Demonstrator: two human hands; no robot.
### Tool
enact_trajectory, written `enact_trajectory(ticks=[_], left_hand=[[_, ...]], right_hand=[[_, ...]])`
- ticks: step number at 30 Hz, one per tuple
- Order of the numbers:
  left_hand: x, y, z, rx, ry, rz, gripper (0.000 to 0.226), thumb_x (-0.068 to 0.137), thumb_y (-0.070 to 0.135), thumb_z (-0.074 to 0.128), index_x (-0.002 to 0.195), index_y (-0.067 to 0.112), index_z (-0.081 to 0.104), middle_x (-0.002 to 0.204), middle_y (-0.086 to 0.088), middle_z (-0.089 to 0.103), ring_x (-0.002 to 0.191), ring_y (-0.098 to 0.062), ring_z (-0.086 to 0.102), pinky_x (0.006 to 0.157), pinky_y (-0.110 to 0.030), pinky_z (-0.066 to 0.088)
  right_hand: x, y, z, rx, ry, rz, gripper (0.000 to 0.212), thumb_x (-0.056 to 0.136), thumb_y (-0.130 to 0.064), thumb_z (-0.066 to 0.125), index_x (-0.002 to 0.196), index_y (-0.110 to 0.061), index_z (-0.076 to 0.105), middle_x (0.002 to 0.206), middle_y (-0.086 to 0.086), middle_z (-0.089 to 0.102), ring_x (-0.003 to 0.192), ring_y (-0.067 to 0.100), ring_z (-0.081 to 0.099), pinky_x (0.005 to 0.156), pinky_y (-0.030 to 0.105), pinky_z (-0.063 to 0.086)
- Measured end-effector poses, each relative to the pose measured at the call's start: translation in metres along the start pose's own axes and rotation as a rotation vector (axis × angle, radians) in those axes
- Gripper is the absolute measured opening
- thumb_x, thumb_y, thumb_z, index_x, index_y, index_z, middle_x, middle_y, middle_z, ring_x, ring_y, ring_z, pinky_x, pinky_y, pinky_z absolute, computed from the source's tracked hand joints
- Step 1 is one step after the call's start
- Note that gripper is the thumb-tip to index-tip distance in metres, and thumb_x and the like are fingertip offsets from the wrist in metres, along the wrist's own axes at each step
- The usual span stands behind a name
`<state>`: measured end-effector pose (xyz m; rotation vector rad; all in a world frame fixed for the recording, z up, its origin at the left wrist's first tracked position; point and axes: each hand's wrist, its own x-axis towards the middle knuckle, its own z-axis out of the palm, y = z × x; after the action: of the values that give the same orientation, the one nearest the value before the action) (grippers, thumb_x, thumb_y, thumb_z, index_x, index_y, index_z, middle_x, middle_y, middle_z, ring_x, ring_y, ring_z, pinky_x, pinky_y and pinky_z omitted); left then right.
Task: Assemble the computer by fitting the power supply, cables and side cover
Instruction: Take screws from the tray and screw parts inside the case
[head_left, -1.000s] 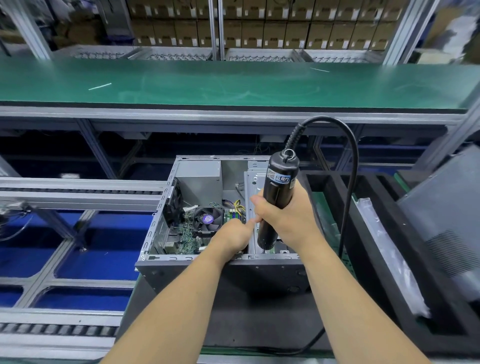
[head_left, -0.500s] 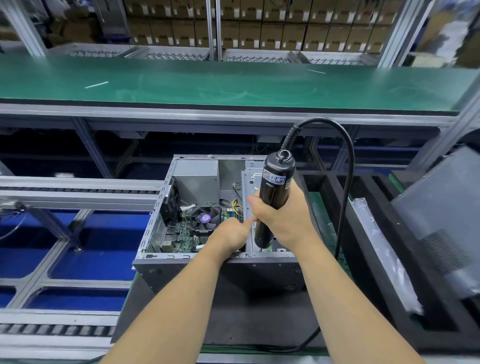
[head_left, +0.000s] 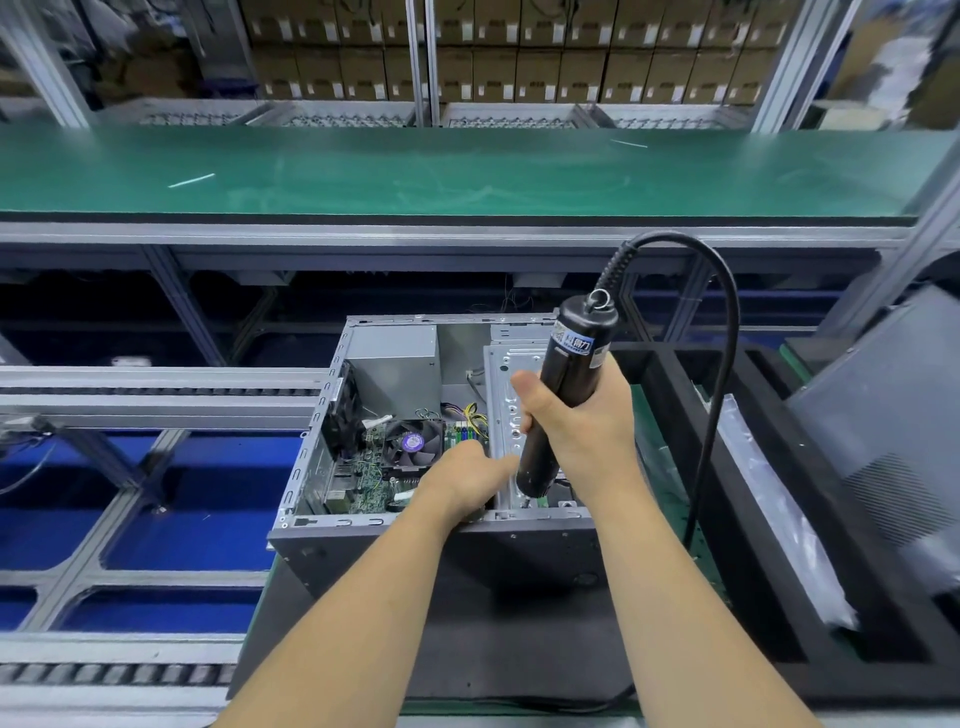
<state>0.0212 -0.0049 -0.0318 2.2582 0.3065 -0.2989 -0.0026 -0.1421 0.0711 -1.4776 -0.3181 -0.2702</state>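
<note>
The open grey computer case (head_left: 363, 540) lies on its side in front of me. Its power supply (head_left: 395, 364) sits in the far left corner, above the motherboard's fan (head_left: 413, 441). My right hand (head_left: 576, 421) grips a black electric screwdriver (head_left: 571, 364), held nearly upright. The tool's tip is down at the near end of the metal drive cage (head_left: 506, 395). My left hand (head_left: 462, 483) reaches into the case, its fingers right at the screwdriver's lower end. What they touch or hold is hidden. A grey side cover (head_left: 883, 415) leans at the right.
A black foam tray (head_left: 748, 467) with a clear plastic bag (head_left: 779, 530) stands right of the case. The screwdriver's cable (head_left: 727, 364) arcs over it. A green conveyor belt (head_left: 467, 171) runs across the back, and roller rails (head_left: 156, 384) lie to the left.
Both hands and the screwdriver stay at the same spot on the drive cage. Only my view has shifted slightly.
</note>
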Motion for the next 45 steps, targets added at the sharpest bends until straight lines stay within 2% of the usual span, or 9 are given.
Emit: enact_trajectory(ticks=[4, 7, 11, 24, 30, 32, 37, 42, 45], left_hand=[[-0.005, 0.002, -0.004, -0.110, -0.122, 0.044, 0.033, 0.071, 0.051, 0.068, 0.076, 0.021, 0.055, 0.076, 0.001, 0.064, 0.072, -0.022, 0.057, 0.068, -0.032, 0.045], [-0.005, 0.000, -0.008, -0.198, -0.231, 0.081, 0.042, 0.073, 0.036, 0.074, 0.110, 0.017, 0.065, 0.101, -0.001, 0.074, 0.097, -0.021, 0.069, 0.092, -0.038, 0.054], [-0.006, -0.005, -0.015, -0.281, -0.348, 0.077, 0.107, 0.069, 0.016, 0.079, 0.152, 0.038, 0.015, 0.123, 0.004, 0.067, 0.107, -0.017, 0.067, 0.093, -0.029, 0.052], [-0.007, -0.002, -0.020, -0.230, -0.370, 0.022, 0.139, 0.053, 0.028, 0.087, 0.155, 0.047, -0.006, 0.150, -0.006, 0.048, 0.133, -0.029, 0.051, 0.113, -0.045, 0.039], [-0.006, -0.001, -0.017, -0.226, -0.361, 0.018, 0.122, 0.068, 0.024, 0.079, 0.154, 0.049, -0.004, 0.146, -0.002, 0.051, 0.114, -0.022, 0.063, 0.110, -0.042, 0.043], [-0.009, 0.004, -0.015, -0.321, -0.268, 0.028, 0.098, 0.080, 0.039, 0.067, 0.157, 0.042, 0.006, 0.149, 0.011, 0.040, 0.128, -0.018, 0.048, 0.112, -0.037, 0.032], [-0.021, 0.030, 0.001, -0.065, 0.480, 0.149, 0.044, 0.092, 0.049, 0.047, 0.127, 0.026, 0.059, 0.128, 0.004, 0.057, 0.118, -0.017, 0.047, 0.097, -0.040, 0.043], [-0.037, 0.105, 0.018, -0.163, -0.201, 0.476, 0.043, 0.079, 0.062, 0.064, 0.112, 0.035, 0.060, 0.101, 0.015, 0.064, 0.089, -0.006, 0.063, 0.081, -0.032, 0.055], [-0.037, 0.143, 0.035, 0.099, -0.291, 0.533, 0.067, 0.074, 0.056, 0.077, 0.129, 0.032, 0.046, 0.104, 0.012, 0.060, 0.088, -0.009, 0.062, 0.075, -0.030, 0.054]], right_hand=[[0.004, 0.003, -0.004, 0.064, 0.084, 0.029, 0.028, 0.070, -0.044, 0.084, 0.074, -0.037, 0.057, 0.067, 0.002, 0.059, 0.053, 0.024, 0.058, 0.055, 0.039, 0.054], [0.008, 0.008, -0.011, 0.158, 0.156, 0.090, 0.035, 0.070, -0.042, 0.085, 0.083, -0.025, 0.057, 0.068, 0.008, 0.059, 0.053, 0.025, 0.056, 0.057, 0.037, 0.052], [0.011, 0.013, -0.013, 0.155, 0.230, 0.102, 0.029, 0.072, -0.043, 0.085, 0.077, -0.035, 0.057, 0.073, 0.013, 0.056, 0.052, 0.023, 0.056, 0.055, 0.037, 0.054], [0.024, 0.017, -0.029, 0.159, 0.586, 0.153, 0.038, 0.076, -0.049, 0.080, 0.090, -0.025, 0.055, 0.063, 0.002, 0.059, 0.050, 0.018, 0.056, 0.054, 0.035, 0.054], [0.040, 0.000, -0.045, 0.241, 0.612, 0.172, 0.040, 0.077, -0.052, 0.080, 0.094, -0.027, 0.054, 0.060, 0.000, 0.059, 0.048, 0.018, 0.055, 0.052, 0.033, 0.054], [0.042, -0.001, -0.049, 0.222, 0.595, 0.200, 0.040, 0.078, -0.054, 0.078, 0.097, -0.028, 0.053, 0.059, -0.001, 0.060, 0.048, 0.016, 0.056, 0.052, 0.032, 0.055], [0.041, 0.003, -0.064, 0.226, 0.619, 0.299, 0.039, 0.087, -0.048, 0.076, 0.105, -0.025, 0.050, 0.062, 0.000, 0.060, 0.046, 0.013, 0.058, 0.050, 0.030, 0.054], [0.029, 0.011, -0.092, 0.249, 0.666, 0.443, 0.034, 0.091, -0.051, 0.071, 0.103, -0.023, 0.054, 0.078, 0.006, 0.064, 0.050, 0.010, 0.065, 0.052, 0.031, 0.057], [0.016, 0.012, -0.119, 0.342, 0.691, 0.529, 0.039, 0.091, -0.055, 0.068, 0.108, -0.021, 0.058, 0.080, 0.005, 0.071, 0.062, 0.011, 0.071, 0.060, 0.033, 0.060]])
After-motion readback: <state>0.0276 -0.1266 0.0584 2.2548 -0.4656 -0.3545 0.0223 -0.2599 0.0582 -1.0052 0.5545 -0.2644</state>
